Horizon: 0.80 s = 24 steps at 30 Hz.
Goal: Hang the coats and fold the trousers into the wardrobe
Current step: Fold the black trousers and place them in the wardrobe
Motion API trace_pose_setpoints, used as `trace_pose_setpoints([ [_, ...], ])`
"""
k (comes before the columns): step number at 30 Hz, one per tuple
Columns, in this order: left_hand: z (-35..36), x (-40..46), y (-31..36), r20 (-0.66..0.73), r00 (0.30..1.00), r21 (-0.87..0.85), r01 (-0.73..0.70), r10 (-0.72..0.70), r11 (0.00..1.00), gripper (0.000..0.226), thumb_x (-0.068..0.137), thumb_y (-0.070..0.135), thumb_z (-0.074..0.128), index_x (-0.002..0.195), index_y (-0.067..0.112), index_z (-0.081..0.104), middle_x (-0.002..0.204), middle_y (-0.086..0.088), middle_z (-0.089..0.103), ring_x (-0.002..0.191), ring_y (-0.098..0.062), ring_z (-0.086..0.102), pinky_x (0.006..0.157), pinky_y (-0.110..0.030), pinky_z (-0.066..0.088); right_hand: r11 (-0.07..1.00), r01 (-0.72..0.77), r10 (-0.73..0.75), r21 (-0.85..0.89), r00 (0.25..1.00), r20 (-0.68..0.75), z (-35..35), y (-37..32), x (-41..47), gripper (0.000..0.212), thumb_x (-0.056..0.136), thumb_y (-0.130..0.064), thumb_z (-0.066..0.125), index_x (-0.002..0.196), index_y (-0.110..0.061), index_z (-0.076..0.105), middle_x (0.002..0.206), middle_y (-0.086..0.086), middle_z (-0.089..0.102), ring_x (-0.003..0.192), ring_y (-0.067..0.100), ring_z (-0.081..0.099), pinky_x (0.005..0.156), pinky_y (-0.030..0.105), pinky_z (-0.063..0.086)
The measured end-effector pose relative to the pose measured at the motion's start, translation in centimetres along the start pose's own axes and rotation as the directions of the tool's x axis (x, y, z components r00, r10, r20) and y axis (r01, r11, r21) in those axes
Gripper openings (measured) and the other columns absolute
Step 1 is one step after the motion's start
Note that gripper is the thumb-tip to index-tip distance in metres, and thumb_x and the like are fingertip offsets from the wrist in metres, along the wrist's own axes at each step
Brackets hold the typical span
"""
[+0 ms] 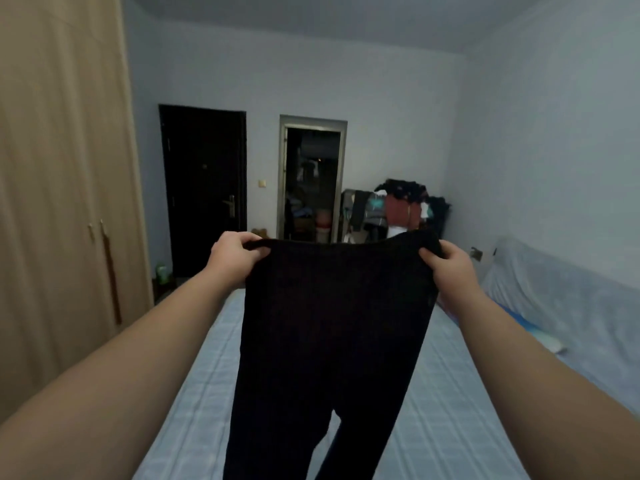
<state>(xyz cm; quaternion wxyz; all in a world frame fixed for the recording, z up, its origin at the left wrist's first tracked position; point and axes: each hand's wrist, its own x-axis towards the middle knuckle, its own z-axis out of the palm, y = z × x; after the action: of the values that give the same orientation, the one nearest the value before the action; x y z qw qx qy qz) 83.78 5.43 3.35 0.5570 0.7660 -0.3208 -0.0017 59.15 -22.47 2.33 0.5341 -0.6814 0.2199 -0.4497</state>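
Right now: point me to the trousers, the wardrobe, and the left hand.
trousers [332, 327]: head view, on the dark fabric below the waistband.
wardrobe [59, 188]: head view, on the closed wooden door panel.
left hand [235, 254]: head view, on the back of the hand gripping the waistband corner.

A dim room is enclosed by pale walls [346, 81]. A dark door [204, 188] and an open doorway [311, 181] are set beyond a checked bed [194, 393].
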Motion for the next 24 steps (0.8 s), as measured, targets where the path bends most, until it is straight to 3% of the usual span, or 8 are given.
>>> trace_pose_setpoints([
  [6, -0.7, 1.5, 4.4, -0.076, 0.997, -0.177, -0.034, 0.021, 0.984, 0.012, 0.097, 0.022, 0.063, 0.107, 0.018, 0.069, 0.098, 0.001, 0.070, 0.087, -0.012, 0.065, 0.063, -0.022, 0.045, 0.999, 0.054, -0.054, -0.002, 0.998, 0.010, -1.5, -3.0, 3.9, 0.019, 0.098, -0.008, 0.058, 0.100, -0.021, 0.072, 0.097, 0.002, 0.077, 0.088, 0.019, 0.074, 0.070, 0.030, 0.058],
  [8, -0.9, 2.6, 5.5, -0.124, 0.991, -0.109, -0.055, 0.042, 0.993, 0.010, 0.098, 0.020, 0.060, 0.106, 0.019, 0.066, 0.095, 0.004, 0.067, 0.085, -0.008, 0.061, 0.062, -0.020, 0.042, 0.999, 0.040, -0.040, -0.005, 0.999, 0.004, -1.9, -3.7, 5.2, 0.021, 0.099, -0.007, 0.057, 0.097, -0.021, 0.072, 0.092, 0.000, 0.076, 0.080, 0.015, 0.074, 0.064, 0.025, 0.057],
  [11, -0.8, 4.0, 6.0, -0.127, 0.992, -0.011, 0.015, -0.016, 1.000, 0.007, 0.098, 0.017, 0.061, 0.102, 0.016, 0.067, 0.091, 0.000, 0.065, 0.083, -0.013, 0.061, 0.066, -0.025, 0.045, 0.997, -0.053, 0.055, -0.057, 0.998, 0.039, -2.3, -3.8, 6.8, 0.017, 0.098, -0.007, 0.058, 0.101, -0.016, 0.072, 0.096, 0.007, 0.075, 0.079, 0.020, 0.073, 0.065, 0.029, 0.055],
  [14, 0.4, 4.9, 5.5, -0.017, 0.977, -0.140, 0.206, -0.210, 0.968, 0.012, 0.095, 0.006, 0.062, 0.105, 0.002, 0.067, 0.104, -0.016, 0.069, 0.090, -0.027, 0.067, 0.080, -0.039, 0.055, 0.982, -0.175, 0.179, -0.064, 0.981, 0.071, -2.1, -2.9, 7.9, 0.015, 0.098, -0.004, 0.057, 0.103, -0.005, 0.070, 0.094, 0.015, 0.075, 0.078, 0.027, 0.073, 0.064, 0.032, 0.056],
  [16, 1.5, 4.5, 5.6, 0.159, 0.923, -0.278, 0.383, -0.351, 0.881, 0.012, 0.098, 0.004, 0.057, 0.106, -0.003, 0.062, 0.111, -0.018, 0.065, 0.090, -0.027, 0.065, 0.075, -0.036, 0.054, 0.963, -0.269, 0.270, -0.026, 0.961, 0.062, -1.8, -1.9, 8.2, 0.016, 0.097, -0.004, 0.056, 0.106, 0.001, 0.068, 0.088, 0.017, 0.074, 0.072, 0.029, 0.073, 0.062, 0.034, 0.057],
  [18, 2.5, 3.9, 5.6, 0.294, 0.861, -0.286, 0.494, -0.416, 0.821, 0.013, 0.102, 0.008, 0.050, 0.106, -0.001, 0.059, 0.114, -0.016, 0.060, 0.088, -0.023, 0.062, 0.073, -0.031, 0.051, 0.926, -0.378, 0.377, -0.004, 0.925, 0.049, -1.5, -1.4, 7.9, 0.018, 0.094, -0.009, 0.058, 0.106, 0.001, 0.067, 0.077, 0.015, 0.074, 0.065, 0.028, 0.073, 0.059, 0.035, 0.057],
  [21, 3.6, 3.9, 5.4, 0.311, 0.846, -0.388, 0.529, -0.433, 0.755, 0.024, 0.102, 0.007, 0.048, 0.123, -0.001, 0.055, 0.124, -0.018, 0.058, 0.087, -0.022, 0.061, 0.074, -0.029, 0.052, 0.882, -0.469, 0.470, -0.037, 0.875, 0.116, -1.3, -1.6, 6.8, 0.013, 0.095, -0.015, 0.055, 0.099, -0.004, 0.060, 0.085, 0.015, 0.070, 0.075, 0.028, 0.068, 0.060, 0.034, 0.050],
  [24, 5.1, 3.3, 5.4, 0.341, 0.849, -0.473, 0.527, -0.405, 0.706, 0.028, 0.102, 0.007, 0.047, 0.127, -0.004, 0.054, 0.116, -0.016, 0.061, 0.086, -0.021, 0.063, 0.062, -0.026, 0.059, 0.867, -0.498, 0.489, 0.003, 0.853, 0.181, -0.7, -1.9, 5.5, 0.015, 0.100, -0.014, 0.049, 0.096, -0.003, 0.058, 0.091, 0.017, 0.068, 0.084, 0.028, 0.065, 0.065, 0.039, 0.051],
])
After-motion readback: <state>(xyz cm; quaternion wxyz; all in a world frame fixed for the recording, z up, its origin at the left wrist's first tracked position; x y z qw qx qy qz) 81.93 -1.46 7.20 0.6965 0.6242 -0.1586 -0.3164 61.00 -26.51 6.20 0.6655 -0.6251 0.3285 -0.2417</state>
